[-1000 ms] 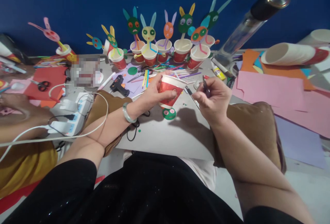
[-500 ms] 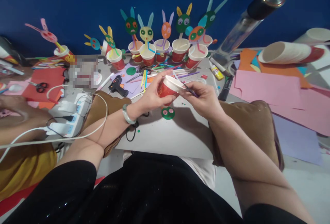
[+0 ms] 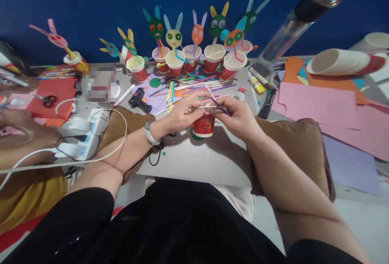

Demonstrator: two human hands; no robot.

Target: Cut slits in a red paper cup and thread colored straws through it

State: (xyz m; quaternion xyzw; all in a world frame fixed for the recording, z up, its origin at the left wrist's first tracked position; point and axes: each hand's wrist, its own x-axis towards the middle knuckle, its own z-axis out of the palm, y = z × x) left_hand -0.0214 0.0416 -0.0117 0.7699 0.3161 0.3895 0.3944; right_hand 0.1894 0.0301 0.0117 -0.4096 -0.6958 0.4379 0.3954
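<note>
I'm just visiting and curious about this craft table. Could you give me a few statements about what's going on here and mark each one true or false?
1. The red paper cup stands upright on the grey board. True.
2. The left hand wears a pale bracelet at the wrist. True.
3. The right hand holds a glue gun. False: it holds a thin dark tool; the glue gun lies on the table.
4. The wall behind is white. False: it is dark blue.

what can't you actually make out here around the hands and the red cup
Head view, the only one:
- Red cup: its rim and opening are covered by the left hand and right hand.
- Thin tool in the right hand: too small to identify.
- Green disc: mostly hidden behind the cup.
- Blurred patch on the table: unreadable.
</note>
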